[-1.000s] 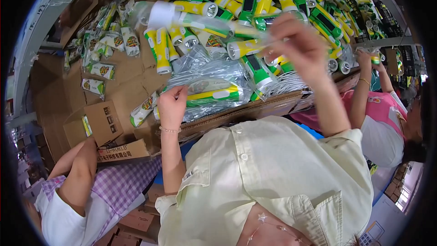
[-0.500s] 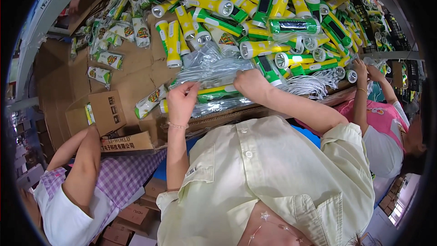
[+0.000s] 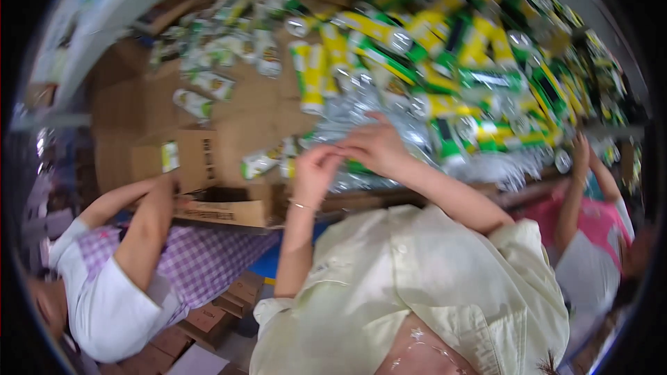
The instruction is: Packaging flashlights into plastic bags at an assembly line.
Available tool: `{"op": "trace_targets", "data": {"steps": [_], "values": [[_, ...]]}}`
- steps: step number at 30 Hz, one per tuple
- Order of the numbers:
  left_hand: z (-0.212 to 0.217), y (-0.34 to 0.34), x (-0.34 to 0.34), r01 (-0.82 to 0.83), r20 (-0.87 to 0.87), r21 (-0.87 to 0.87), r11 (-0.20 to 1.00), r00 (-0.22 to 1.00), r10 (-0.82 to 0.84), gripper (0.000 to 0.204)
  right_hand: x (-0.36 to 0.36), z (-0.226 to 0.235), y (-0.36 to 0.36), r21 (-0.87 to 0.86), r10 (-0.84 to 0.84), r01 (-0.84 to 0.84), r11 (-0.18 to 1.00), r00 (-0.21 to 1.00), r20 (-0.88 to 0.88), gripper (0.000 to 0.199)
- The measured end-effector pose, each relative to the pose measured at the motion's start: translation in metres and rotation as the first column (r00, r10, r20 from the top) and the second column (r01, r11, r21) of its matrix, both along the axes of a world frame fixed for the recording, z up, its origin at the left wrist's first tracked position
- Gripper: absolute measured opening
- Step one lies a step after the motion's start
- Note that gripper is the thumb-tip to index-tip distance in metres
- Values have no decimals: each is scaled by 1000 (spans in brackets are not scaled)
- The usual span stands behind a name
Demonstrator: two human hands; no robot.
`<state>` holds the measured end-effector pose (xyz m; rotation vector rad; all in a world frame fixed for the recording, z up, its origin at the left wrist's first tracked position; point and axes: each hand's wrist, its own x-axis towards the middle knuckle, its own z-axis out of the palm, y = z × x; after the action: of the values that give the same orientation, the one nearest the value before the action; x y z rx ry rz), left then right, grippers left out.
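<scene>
My left hand [image 3: 318,175] and my right hand [image 3: 377,147] meet at the fingertips over the front of the cardboard-lined table. Both are closed in a pinch; blur hides what is between the fingers. Beneath them lie clear plastic bags [image 3: 340,112], with a bit of green [image 3: 357,167] showing between my hands. Left of my hands is a bagged flashlight [image 3: 262,162] with a printed white card. Behind and to the right rises a heap of loose yellow and green flashlights [image 3: 375,31].
White cables [image 3: 497,168] lie at the right front. More bagged flashlights [image 3: 212,85] are scattered at the back left. At the left, a co-worker's arms [image 3: 144,236] reach to an open carton [image 3: 198,153]. Another person's hands [image 3: 582,153] are at the far right.
My right hand has moved left to meet my left hand, its fingers now pinched. The whole view has shifted and blurred. The bagged flashlight in front of me is now mostly covered.
</scene>
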<state>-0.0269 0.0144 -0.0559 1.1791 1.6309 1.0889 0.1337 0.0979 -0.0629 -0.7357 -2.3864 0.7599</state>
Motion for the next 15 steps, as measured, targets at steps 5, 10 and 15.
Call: {"op": "trace_targets", "data": {"steps": [5,10,15], "values": [[-22,6,17,70,-135,179,981,990,-46,17,4,-2,3,-236,-103,79,968,991,-91,19],[-24,6,11,-3,-159,211,977,986,38,8,2,9,4,-26,-84,83,996,996,-23,12],[-27,6,-7,-222,28,216,951,975,221,5,6,20,10,12,-123,123,992,992,-6,12]]}}
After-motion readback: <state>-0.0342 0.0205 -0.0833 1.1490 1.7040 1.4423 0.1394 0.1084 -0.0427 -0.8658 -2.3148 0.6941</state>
